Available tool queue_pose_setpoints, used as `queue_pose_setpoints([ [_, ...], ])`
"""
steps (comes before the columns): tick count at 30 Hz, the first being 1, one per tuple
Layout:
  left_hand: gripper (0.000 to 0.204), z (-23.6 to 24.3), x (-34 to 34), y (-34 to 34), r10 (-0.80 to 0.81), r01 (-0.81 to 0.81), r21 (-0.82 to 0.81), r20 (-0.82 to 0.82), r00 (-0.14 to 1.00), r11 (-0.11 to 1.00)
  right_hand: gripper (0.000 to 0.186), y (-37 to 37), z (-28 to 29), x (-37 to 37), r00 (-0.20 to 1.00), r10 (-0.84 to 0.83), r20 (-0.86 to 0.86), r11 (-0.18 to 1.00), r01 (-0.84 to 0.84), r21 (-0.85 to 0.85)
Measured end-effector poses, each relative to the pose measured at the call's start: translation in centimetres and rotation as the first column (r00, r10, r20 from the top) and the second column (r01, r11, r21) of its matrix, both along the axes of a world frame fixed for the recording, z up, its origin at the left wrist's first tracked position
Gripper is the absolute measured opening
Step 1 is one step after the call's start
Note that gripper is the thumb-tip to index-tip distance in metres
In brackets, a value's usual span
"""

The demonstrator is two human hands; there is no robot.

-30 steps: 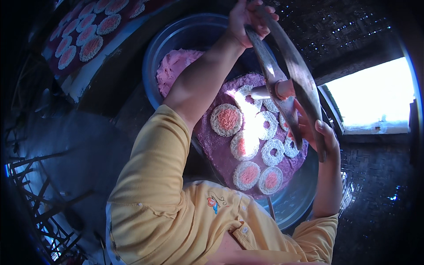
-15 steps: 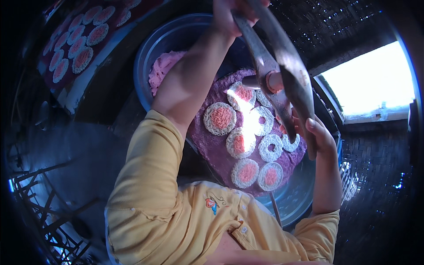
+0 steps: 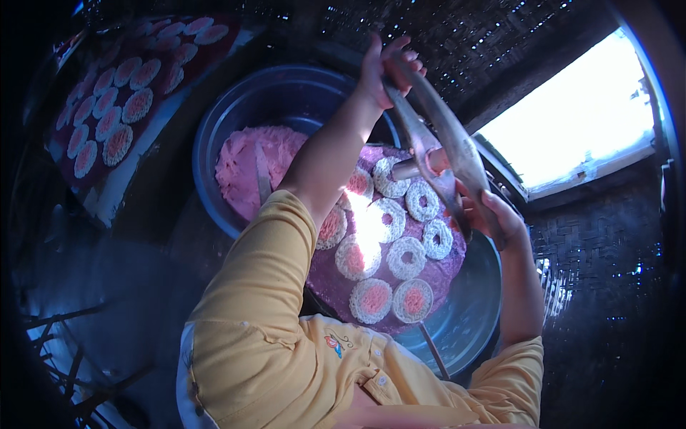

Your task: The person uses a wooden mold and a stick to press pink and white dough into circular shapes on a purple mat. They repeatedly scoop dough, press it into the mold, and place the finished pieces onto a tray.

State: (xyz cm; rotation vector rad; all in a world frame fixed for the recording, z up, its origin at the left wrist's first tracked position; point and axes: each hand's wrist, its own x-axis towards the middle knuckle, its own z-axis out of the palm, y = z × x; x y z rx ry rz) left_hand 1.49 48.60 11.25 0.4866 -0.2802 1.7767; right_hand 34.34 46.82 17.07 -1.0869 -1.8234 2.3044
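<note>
Black woven wall (image 3: 600, 307), pricked with light, from 12 o'clock round to 4. Yellow shirt (image 3: 250, 286), filling 6 to 8 o'clock. White-bright window (image 3: 579, 107) at 2 o'clock. Blue basin (image 3: 286, 100) at 11 o'clock, partly behind the left forearm. Purple mat (image 3: 439, 275) around the centre, streaked by a strong patch of light, with a pale basin (image 3: 475, 307) at 4 o'clock, partly covered by it. Second mat (image 3: 158, 94) at 10 o'clock, well apart, crowded with pink-centred rounds.

Wooden press (image 3: 464, 154) at 2 o'clock, above the first mat: two curved handles side by side, joined midway by a cylinder pointing toward 9 o'clock. Cannot tell whether touching the mat.

Pink dough (image 3: 232, 168) in the blue basin, toward 10 o'clock, with a pale blade (image 3: 262, 171) stuck into it.

Left hand (image 3: 386, 71), between 12 and 1 o'clock, clasped about the upper ends of the handles. Right hand (image 3: 504, 222), at 3 o'clock, gripping the lower ends.

Pink-centred discs (image 3: 371, 300) along the mat's 6-to-10 o'clock side; white rings (image 3: 407, 274) nearer the press, one just beside the cylinder's end. Thin stick (image 3: 434, 350) at 5 o'clock, slanting down from the lowest right disc.
</note>
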Motion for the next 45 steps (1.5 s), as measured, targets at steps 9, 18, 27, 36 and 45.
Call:
queue_pose_setpoints([
  [9, 0.059, -2.2, 0.0, 0.3, 0.041, -0.04, 0.024, -0.08, 0.996, 0.999, 0.063, -0.7, 0.1, -0.7, 0.999, 0.018, 0.048, 0.997, -0.021, 0.075],
  [18, 0.067, 2.8, -0.4, -0.6, 0.153, -0.149, 0.036, -0.16, 0.975, 0.988, 0.07, -1.3, 0.2, -1.1, 0.999, 0.048, -0.024, 0.992, -0.045, 0.12],
  [27, 0.066, 1.0, 4.8, -5.1, -0.007, -0.007, -0.084, -0.165, 0.986, 0.996, 0.071, -5.4, -0.6, 4.7, 0.999, 0.045, 0.0, 0.997, -0.045, -0.067],
  [36, 0.059, -1.3, 4.4, -6.4, 0.055, -0.073, -0.122, -0.146, 0.988, 0.99, 0.064, -5.5, -1.8, 4.8, 0.997, -0.001, 0.081, 0.998, -0.003, 0.055],
  [45, 0.062, 1.9, 3.9, -6.1, 0.101, -0.099, 0.021, -0.164, 0.981, 0.995, 0.07, -6.6, -1.2, 4.4, 1.0, 0.022, -0.021, 0.99, -0.019, 0.137],
])
